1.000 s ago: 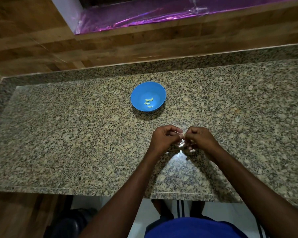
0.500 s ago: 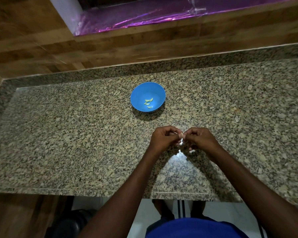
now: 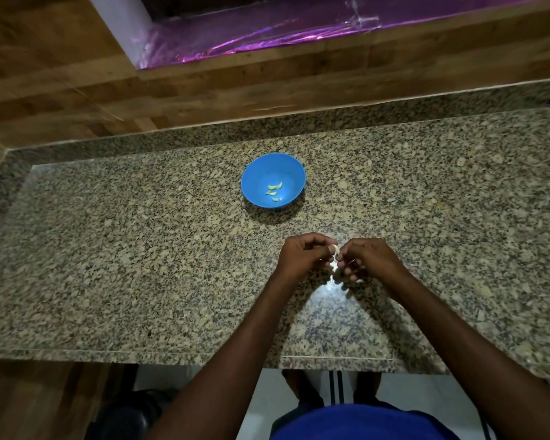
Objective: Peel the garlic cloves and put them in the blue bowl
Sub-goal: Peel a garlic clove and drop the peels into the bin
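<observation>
Right now I'm mid-peel. My left hand (image 3: 305, 257) and right hand (image 3: 367, 260) meet over the granite counter (image 3: 140, 265), fingers of both curled in, pinching one garlic clove (image 3: 335, 254) between them. Only a pale sliver of it shows between my fingertips, so I can't tell how much skin is off. Some whitish bits sit just under my right hand at about 6 o'clock from the clove; probably loose skin or more cloves, too small to call.

The blue bowl (image 3: 258, 173) stands at roughly 11 o'clock from my hands, apart from them, upright on the counter. Four peeled cloves (image 3: 274, 192) lie in its bottom, so the task is partly done.

Step in hand: stripping skin off this clove. Next move, as I judge it: finish pulling the skin free, keep the clove in one hand, reach toward 11 o'clock and drop it in the bowl. The clove is small and slippery, so it needs a firm fingertip pinch.
</observation>
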A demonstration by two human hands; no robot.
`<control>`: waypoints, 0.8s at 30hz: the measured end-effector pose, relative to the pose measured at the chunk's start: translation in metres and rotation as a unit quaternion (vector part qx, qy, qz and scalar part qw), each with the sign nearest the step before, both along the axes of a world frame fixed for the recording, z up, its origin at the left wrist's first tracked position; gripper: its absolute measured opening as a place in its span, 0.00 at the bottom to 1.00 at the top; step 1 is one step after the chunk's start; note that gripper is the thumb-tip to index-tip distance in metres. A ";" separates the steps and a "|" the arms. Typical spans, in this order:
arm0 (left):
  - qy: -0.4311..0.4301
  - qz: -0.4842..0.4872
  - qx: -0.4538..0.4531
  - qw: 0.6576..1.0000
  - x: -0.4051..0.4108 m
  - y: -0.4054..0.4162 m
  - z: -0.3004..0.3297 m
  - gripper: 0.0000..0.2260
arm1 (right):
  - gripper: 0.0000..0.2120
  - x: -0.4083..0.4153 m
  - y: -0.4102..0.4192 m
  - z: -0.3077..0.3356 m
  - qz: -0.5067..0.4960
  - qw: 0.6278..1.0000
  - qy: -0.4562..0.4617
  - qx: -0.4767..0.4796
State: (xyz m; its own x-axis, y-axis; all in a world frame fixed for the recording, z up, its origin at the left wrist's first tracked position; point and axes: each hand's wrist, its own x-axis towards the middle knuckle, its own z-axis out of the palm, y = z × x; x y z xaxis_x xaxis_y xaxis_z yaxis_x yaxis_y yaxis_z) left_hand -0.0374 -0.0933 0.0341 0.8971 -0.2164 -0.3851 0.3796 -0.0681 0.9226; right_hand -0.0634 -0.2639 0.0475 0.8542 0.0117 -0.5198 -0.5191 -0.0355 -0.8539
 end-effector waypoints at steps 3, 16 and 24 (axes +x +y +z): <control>0.004 0.011 0.007 1.000 0.001 0.001 -0.002 0.07 | 0.07 -0.002 -0.002 -0.002 0.035 0.999 -0.024 -0.008; -0.040 -0.019 0.008 0.999 0.001 0.002 0.003 0.06 | 0.11 0.000 0.002 -0.005 0.030 0.995 0.061 0.078; -0.153 -0.059 0.101 0.981 -0.003 0.001 0.006 0.03 | 0.14 0.011 -0.001 -0.003 0.032 0.977 0.159 0.141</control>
State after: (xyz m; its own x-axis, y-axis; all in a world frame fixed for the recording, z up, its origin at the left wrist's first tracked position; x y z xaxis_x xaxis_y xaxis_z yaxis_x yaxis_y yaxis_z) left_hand -0.0408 -0.0924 0.0399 0.9510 -0.2719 -0.1469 0.0650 -0.2885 0.9553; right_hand -0.0526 -0.2647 0.0445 0.6425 0.2417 -0.7271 -0.7644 0.1369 -0.6300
